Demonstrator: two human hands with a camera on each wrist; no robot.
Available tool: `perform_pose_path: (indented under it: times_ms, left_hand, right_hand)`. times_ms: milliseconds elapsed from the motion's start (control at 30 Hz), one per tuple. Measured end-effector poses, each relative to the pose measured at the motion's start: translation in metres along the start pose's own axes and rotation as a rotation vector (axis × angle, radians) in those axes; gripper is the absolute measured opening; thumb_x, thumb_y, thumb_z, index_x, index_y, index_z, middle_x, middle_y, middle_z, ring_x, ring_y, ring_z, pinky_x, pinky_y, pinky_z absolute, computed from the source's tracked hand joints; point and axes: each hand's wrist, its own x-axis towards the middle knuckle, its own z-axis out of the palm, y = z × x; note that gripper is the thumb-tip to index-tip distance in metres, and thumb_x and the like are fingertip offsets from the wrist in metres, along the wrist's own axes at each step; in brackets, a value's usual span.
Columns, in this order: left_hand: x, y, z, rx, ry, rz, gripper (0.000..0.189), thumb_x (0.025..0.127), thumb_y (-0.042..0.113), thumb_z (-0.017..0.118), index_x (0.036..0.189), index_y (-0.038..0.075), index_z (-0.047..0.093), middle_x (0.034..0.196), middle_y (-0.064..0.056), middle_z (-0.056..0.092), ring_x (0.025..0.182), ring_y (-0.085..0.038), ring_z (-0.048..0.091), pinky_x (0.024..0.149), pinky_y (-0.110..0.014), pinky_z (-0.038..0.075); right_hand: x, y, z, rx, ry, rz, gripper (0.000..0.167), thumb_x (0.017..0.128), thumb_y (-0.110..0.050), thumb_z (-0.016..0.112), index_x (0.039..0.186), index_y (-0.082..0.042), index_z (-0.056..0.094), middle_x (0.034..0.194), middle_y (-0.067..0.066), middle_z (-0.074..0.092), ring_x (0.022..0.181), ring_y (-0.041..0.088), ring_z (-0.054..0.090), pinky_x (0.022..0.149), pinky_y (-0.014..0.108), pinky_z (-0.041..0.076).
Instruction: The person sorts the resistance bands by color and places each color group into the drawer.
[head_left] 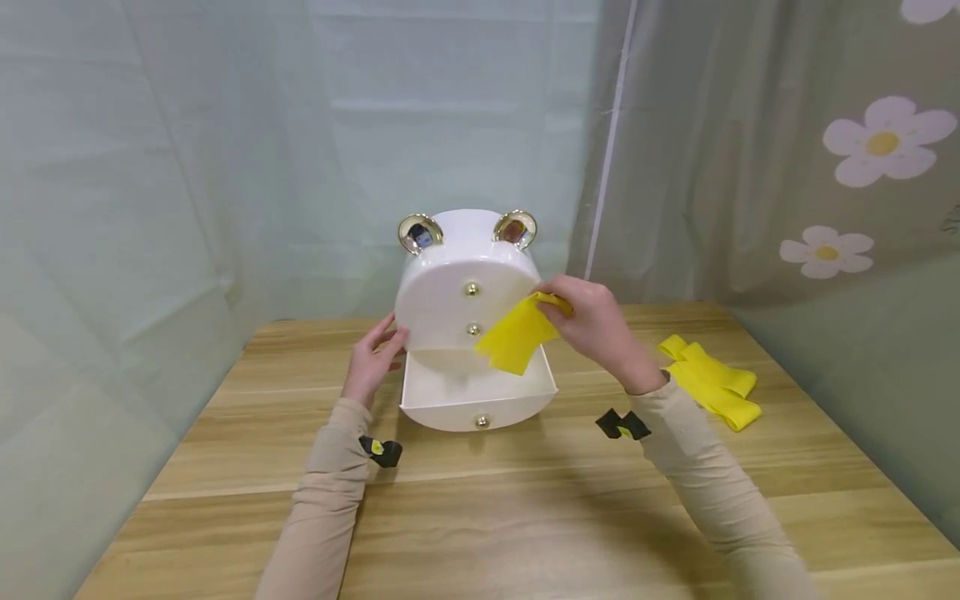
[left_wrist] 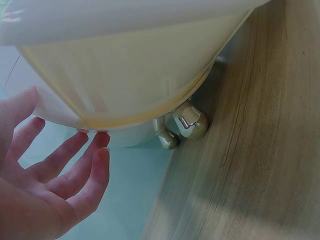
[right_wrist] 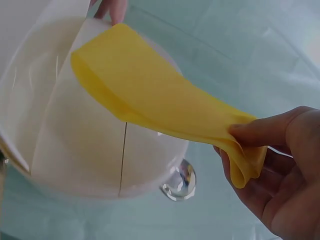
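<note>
A white drawer box (head_left: 450,308) with a rounded top, gold knobs and two gold-rimmed ears stands on the table. Its bottom drawer (head_left: 480,400) is pulled out, and its bare inside shows. My left hand (head_left: 372,358) touches the box's left side with its fingertips; in the left wrist view its fingers are spread and loosely bent at the curved edge. Pinched between thumb and fingers of my right hand (head_left: 596,329) is a flat yellow band (right_wrist: 145,85), folded like a loop. Its free end hangs in front of the box, above the drawer.
More yellow band (head_left: 708,375) lies folded on the wooden table (head_left: 480,517) at the right, partly behind my right forearm. A pale curtain (head_left: 315,150) hangs behind the table, and a grey one with white flowers (head_left: 885,142) at the right.
</note>
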Motion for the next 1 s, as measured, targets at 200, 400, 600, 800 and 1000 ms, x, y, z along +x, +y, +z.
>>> perform_pose_path:
  times_ms: [200,400,600,800,1000]
  left_hand:
    - [-0.001,0.005,-0.002,-0.005,-0.004,-0.013,0.061,0.095,0.046,0.057,0.15,0.031,0.036,0.147,-0.014,0.047,0.122,-0.038,0.057,0.102,-0.052,0.047]
    - [0.001,0.0,-0.002,0.02,0.017,-0.009,0.064,0.092,0.052,0.057,0.149,0.032,0.037,0.144,-0.013,0.05,0.119,-0.036,0.059,0.1,-0.051,0.049]
    - [-0.001,0.003,-0.001,0.028,0.018,-0.004,0.058,0.095,0.046,0.057,0.148,0.032,0.039,0.142,-0.014,0.053,0.11,-0.03,0.063,0.098,-0.05,0.051]
    - [-0.012,0.022,-0.001,-0.014,-0.005,-0.034,0.055,0.098,0.033,0.056,0.149,0.026,0.038,0.145,-0.018,0.05,0.116,-0.039,0.06,0.101,-0.055,0.047]
    - [-0.013,0.022,-0.002,-0.024,-0.002,-0.036,0.055,0.099,0.031,0.056,0.15,0.025,0.037,0.145,-0.019,0.049,0.115,-0.04,0.06,0.102,-0.056,0.047]
  right_hand:
    - [0.005,-0.012,0.023,0.038,-0.025,-0.062,0.014,0.084,0.001,0.071,0.099,0.001,0.07,0.097,0.013,0.073,0.088,0.025,0.069,0.081,0.035,0.059]
    - [0.005,-0.027,0.05,0.065,-0.049,-0.068,0.014,0.084,0.001,0.071,0.098,0.0,0.07,0.096,0.011,0.073,0.09,0.023,0.068,0.082,0.031,0.058]
    - [0.006,-0.033,0.07,0.061,-0.04,-0.028,0.012,0.085,0.002,0.069,0.097,-0.001,0.071,0.096,0.011,0.074,0.089,0.022,0.07,0.081,0.03,0.059]
    - [0.01,-0.031,0.08,0.084,-0.052,0.062,0.011,0.086,0.0,0.069,0.096,-0.001,0.07,0.097,0.012,0.074,0.089,0.024,0.07,0.081,0.032,0.059]
    - [0.003,-0.017,0.098,0.096,-0.135,0.192,0.008,0.086,-0.001,0.068,0.094,-0.002,0.07,0.095,0.013,0.073,0.088,0.026,0.068,0.079,0.035,0.059]
